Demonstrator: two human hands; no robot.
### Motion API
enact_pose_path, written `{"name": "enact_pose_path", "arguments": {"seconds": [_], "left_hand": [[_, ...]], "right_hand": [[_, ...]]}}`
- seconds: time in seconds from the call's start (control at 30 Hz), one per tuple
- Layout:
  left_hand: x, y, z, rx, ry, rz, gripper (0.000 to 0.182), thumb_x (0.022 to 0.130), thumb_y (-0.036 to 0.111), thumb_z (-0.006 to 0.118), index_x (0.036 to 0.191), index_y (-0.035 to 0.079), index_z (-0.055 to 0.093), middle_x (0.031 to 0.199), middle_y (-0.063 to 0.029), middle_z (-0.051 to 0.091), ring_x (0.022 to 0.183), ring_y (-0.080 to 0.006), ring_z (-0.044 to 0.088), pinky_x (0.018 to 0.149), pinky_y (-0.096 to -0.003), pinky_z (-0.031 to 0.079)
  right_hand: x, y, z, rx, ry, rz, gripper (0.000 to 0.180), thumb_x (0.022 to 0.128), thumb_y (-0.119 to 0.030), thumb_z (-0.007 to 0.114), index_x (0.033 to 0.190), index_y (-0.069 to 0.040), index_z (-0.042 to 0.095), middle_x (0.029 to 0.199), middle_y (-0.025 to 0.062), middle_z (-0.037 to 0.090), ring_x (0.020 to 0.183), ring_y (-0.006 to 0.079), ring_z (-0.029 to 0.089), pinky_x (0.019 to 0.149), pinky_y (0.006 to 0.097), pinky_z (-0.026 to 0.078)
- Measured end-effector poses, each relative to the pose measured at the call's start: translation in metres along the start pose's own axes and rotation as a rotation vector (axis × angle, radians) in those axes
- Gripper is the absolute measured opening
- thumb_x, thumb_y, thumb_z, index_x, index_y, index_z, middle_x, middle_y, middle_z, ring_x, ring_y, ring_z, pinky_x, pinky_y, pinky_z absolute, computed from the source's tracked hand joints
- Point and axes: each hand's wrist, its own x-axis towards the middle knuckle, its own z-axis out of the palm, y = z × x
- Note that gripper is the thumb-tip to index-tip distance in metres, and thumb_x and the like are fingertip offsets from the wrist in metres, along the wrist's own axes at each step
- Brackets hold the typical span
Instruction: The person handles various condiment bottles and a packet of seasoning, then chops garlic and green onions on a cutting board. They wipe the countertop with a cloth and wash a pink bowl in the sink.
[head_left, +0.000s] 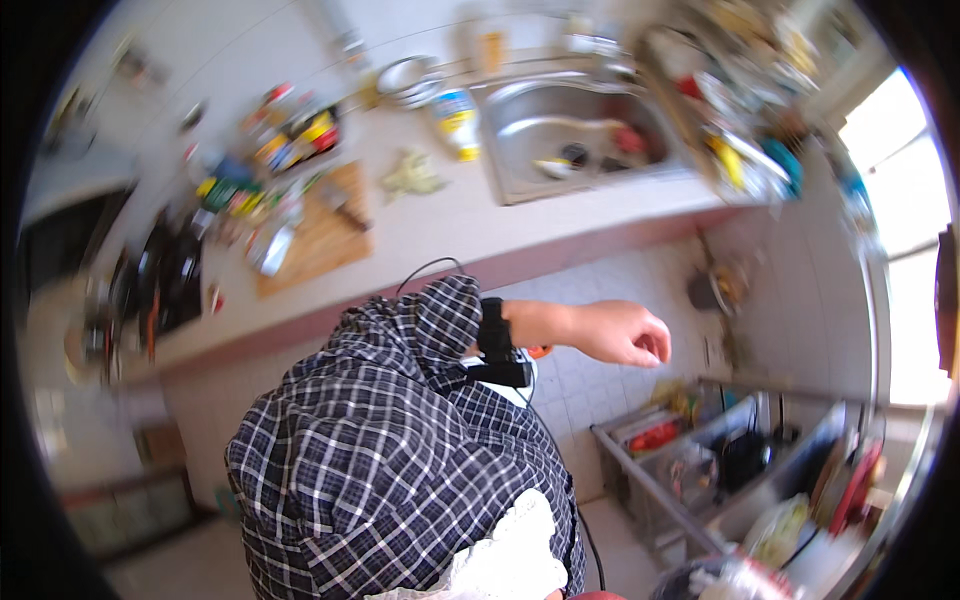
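My left hand (626, 334) reaches across to the right, in front of the counter and apart from it. Its fingers curl into a loose fist, and I see nothing held in it. A black band with a box-like device (499, 352) wraps the forearm below a dark checked sleeve (442, 322). Under the wrist, an orange and white thing is mostly hidden. My right hand is out of view. Before me, a kitchen knife (345, 206) lies on a wooden cutting board (322, 251). Beside the board is a crumpled pale green thing (412, 176), too blurred to name.
A steel sink (499, 176) is set into the counter, with a yellow-and-white bottle (457, 124) at its left. Several bottles and packets (277, 142) crowd the back left. At lower right stands a rack (660, 495) full of kitchen goods. A black cable (589, 532) hangs beside me.
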Motion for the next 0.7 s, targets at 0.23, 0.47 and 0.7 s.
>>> {"name": "enact_pose_path", "arguments": {"seconds": [0.23,0.47,0.7], "left_hand": [[-0.198,-0.03,-0.101,0.229,0.73,-0.363,0.023,0.099,0.017,0.069,0.118,0.004,0.07,0.109,-0.0046,0.073,0.102,-0.0142,0.069,0.092,-0.0316,0.056],[-0.347,-0.026,-0.092,0.067,1.342,-0.596,0.022,0.1,0.018,0.069,0.116,0.003,0.07,0.107,-0.0027,0.073,0.097,-0.0105,0.068,0.089,-0.0269,0.055],[-0.391,-0.019,-0.079,0.319,1.688,-0.785,0.023,0.1,0.018,0.069,0.118,0.003,0.069,0.11,-0.0045,0.073,0.101,-0.0121,0.067,0.091,-0.0276,0.054]], "right_hand": [[0.092,-0.178,0.112,-0.389,-0.306,-0.038,0.018,0.104,-0.021,0.063,0.114,-0.007,0.066,0.089,0.005,0.07,0.074,0.0139,0.065,0.064,0.0271,0.054],[0.176,-0.233,0.304,-0.521,-0.628,-0.096,0.023,0.103,-0.025,0.066,0.116,-0.006,0.067,0.086,0.0038,0.067,0.072,0.0141,0.065,0.064,0.0272,0.054],[0.154,-0.227,0.506,-0.854,-1.02,-0.256,0.025,0.102,-0.023,0.066,0.117,-0.003,0.068,0.092,0.0043,0.069,0.076,0.0111,0.065,0.068,0.0262,0.056]]}}
